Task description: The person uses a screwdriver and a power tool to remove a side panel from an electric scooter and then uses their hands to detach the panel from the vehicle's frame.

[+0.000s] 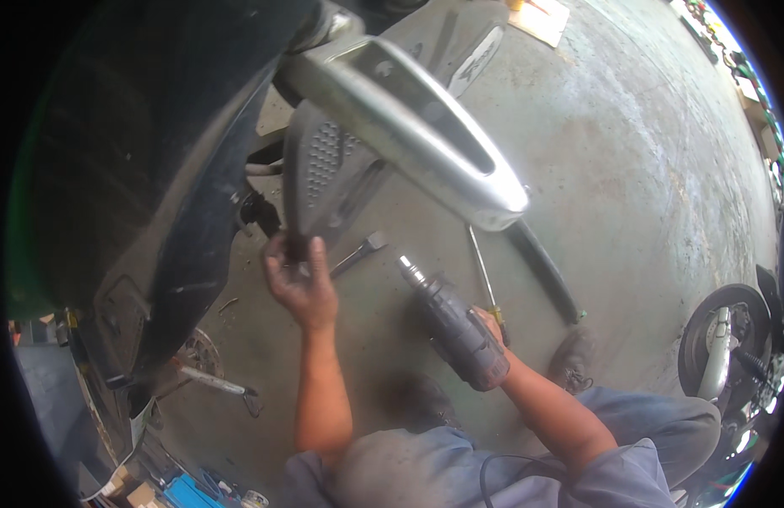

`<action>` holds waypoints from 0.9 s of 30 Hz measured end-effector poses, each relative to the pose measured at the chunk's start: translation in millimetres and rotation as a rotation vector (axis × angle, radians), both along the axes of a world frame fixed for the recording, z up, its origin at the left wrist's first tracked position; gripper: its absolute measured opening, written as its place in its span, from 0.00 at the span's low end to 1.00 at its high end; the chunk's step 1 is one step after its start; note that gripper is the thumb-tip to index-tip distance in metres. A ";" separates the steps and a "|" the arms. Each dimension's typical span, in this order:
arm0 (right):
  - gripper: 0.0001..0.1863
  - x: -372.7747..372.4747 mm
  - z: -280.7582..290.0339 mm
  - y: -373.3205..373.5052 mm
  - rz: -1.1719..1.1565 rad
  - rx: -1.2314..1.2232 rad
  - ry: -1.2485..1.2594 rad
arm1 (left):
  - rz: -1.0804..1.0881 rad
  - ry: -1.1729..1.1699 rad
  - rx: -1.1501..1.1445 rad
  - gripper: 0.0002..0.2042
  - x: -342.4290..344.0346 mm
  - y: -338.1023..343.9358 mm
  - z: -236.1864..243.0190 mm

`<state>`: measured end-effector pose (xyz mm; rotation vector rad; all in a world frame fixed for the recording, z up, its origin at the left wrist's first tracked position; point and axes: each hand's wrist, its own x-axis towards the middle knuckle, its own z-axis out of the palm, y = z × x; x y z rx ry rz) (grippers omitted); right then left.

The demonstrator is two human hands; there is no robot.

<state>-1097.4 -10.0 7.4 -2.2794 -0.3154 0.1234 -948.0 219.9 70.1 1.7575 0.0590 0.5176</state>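
My left hand [300, 292] is closed around the lower end of a long grey plastic panel [322, 165] with a bumpy tread pattern, which slants up and away beside the dark vehicle body. My right hand [492, 326] grips a dark cordless impact wrench [464, 334]. Its shiny socket [411, 269] points up and left, apart from the panel. Above both hands, a silver loop-shaped metal piece [409, 131] juts out from the vehicle and hides part of the panel.
Dark bodywork [155, 152] fills the left side. On the floor lie a screwdriver [479, 262] with a yellowish handle, a flat-headed tool [362, 250] and a black bar [544, 271]. A wheel [726, 339] stands at the right. Blue items [188, 491] sit at the lower left.
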 end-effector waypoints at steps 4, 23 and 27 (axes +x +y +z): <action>0.27 -0.8 -0.7 -17.9 0.045 -0.024 0.056 | 0.080 -0.238 0.023 0.21 28.8 -2.4 51.9; 0.22 -13.2 -48.9 -8.0 -0.064 -0.092 -0.049 | -0.058 -0.173 0.503 0.23 31.2 4.6 92.8; 0.22 -1.0 -33.7 -3.5 -0.044 -0.044 -0.070 | -0.066 -0.186 0.328 0.21 36.2 5.6 88.6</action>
